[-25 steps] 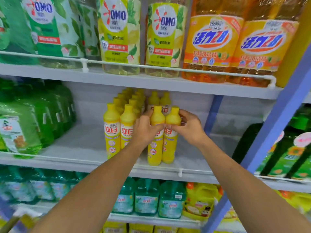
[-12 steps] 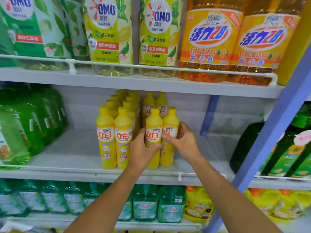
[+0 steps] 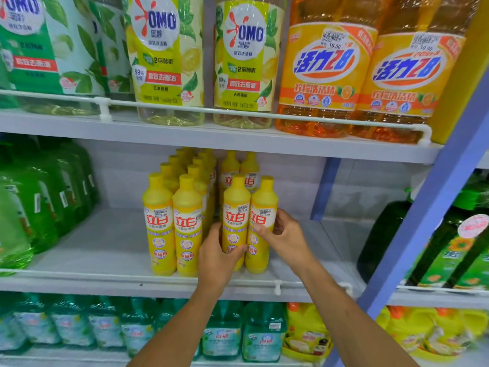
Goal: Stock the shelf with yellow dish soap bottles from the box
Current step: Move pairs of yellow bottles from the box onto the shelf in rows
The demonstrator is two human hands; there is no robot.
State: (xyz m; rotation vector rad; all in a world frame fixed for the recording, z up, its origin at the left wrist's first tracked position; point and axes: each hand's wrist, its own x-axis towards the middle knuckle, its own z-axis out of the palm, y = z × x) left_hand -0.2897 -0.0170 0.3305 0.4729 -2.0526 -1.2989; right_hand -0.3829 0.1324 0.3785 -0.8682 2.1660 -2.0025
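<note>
Several yellow dish soap bottles stand in rows on the middle shelf (image 3: 105, 250). Two of them stand side by side at the front right of the group. My left hand (image 3: 215, 256) grips the lower body of the left one (image 3: 236, 207), thumb across its front. My right hand (image 3: 284, 235) holds the right one (image 3: 264, 205) at its label, fingers curled round its side. Both bottles stand upright on the shelf board, touching each other. Two more front bottles (image 3: 172, 223) stand just to the left. The box is out of view.
A white rail (image 3: 276, 286) runs along the shelf's front edge. Green bottles (image 3: 39, 202) fill the shelf's left end. Large OMO and orange detergent bottles (image 3: 325, 72) stand on the shelf above. A blue upright (image 3: 434, 202) borders the right. Bare shelf board lies right of the yellow bottles.
My hands slid down from the bottles' necks to their bodies. The two bottles now stand set back on the shelf, in line with the front row.
</note>
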